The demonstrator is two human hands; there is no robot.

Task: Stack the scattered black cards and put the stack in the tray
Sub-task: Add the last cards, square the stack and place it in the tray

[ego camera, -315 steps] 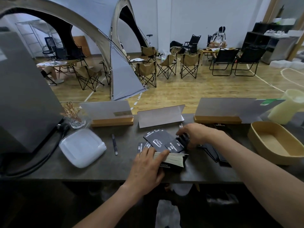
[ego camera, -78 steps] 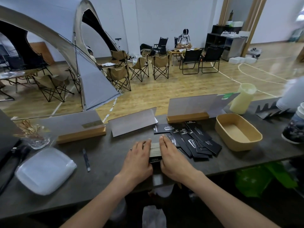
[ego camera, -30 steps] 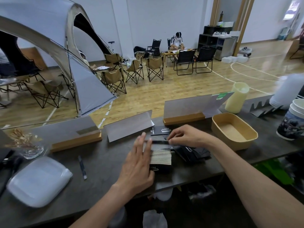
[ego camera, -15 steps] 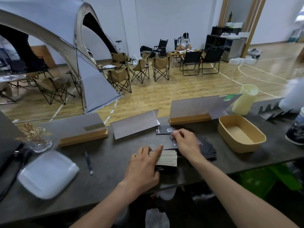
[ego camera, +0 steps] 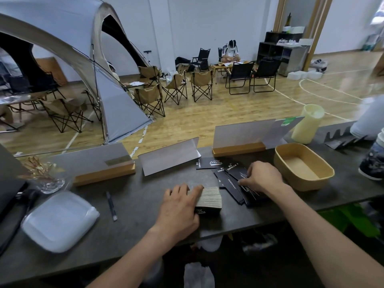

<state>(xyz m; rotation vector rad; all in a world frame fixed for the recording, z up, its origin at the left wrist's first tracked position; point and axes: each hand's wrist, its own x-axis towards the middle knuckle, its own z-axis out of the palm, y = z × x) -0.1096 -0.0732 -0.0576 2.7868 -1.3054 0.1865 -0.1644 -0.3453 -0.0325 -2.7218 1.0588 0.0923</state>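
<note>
A thick stack of black cards (ego camera: 209, 199) with pale edges stands near the front edge of the dark table. My left hand (ego camera: 179, 206) grips the stack from its left side. To the right of it, several loose black cards (ego camera: 229, 177) lie fanned out. My right hand (ego camera: 260, 176) rests on these loose cards, fingertips pressing them down. One more black card (ego camera: 208, 163) lies apart, farther back. The tan tray (ego camera: 326, 169) stands empty at the right, just beyond my right hand.
Three card stands (ego camera: 239, 139) line the table's back edge. A white lidded dish (ego camera: 59, 220) and a pen (ego camera: 111, 205) lie at the left, a glass dish with sticks (ego camera: 44, 177) behind them. A pale yellow cup (ego camera: 307, 123) and printed cups (ego camera: 374, 161) stand at the right.
My right hand has moved right, from beside the stack onto the loose cards near the tray. My left hand still holds the stack in the same place.
</note>
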